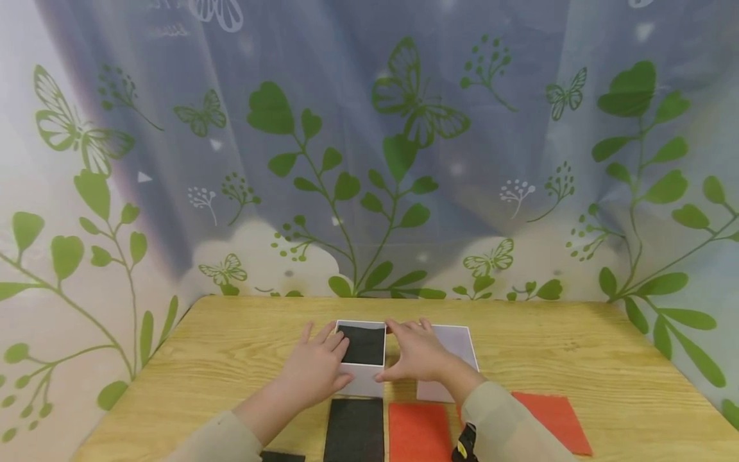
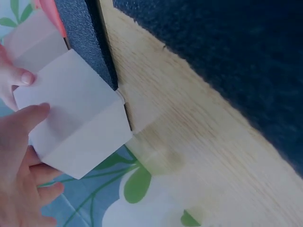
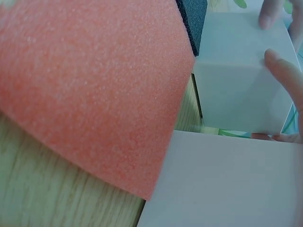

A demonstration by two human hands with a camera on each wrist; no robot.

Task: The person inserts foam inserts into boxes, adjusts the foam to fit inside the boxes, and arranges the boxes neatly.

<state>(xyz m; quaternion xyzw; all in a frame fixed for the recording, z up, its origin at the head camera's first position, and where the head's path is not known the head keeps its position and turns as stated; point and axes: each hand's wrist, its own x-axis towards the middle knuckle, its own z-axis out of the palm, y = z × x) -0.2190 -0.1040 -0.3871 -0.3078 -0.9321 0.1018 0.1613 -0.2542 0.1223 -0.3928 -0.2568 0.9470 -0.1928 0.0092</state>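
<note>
A white box [image 1: 362, 380] with a black foam sheet [image 1: 364, 346] inside stands near the middle of the table. My left hand [image 1: 314, 367] holds its left side, thumb in front and some fingers over the rim by the black foam. At the right side, my right hand [image 1: 417, 353] grips the box between the thumb at the front corner and fingers farther back. Both thumbs touch the white front in the left wrist view. Beside it, partly hidden by my right arm, lies another white box part [image 1: 458, 343], seen as a broad panel [image 3: 222, 184] in the right wrist view.
In front of the box lie a black foam sheet [image 1: 354, 430] and a red foam sheet [image 1: 419, 431]. Another red sheet [image 1: 554, 420] lies to the right. One more black piece [image 1: 283, 457] shows at the bottom edge. A patterned curtain [image 1: 369, 160] hangs behind the wooden table [image 1: 242, 333].
</note>
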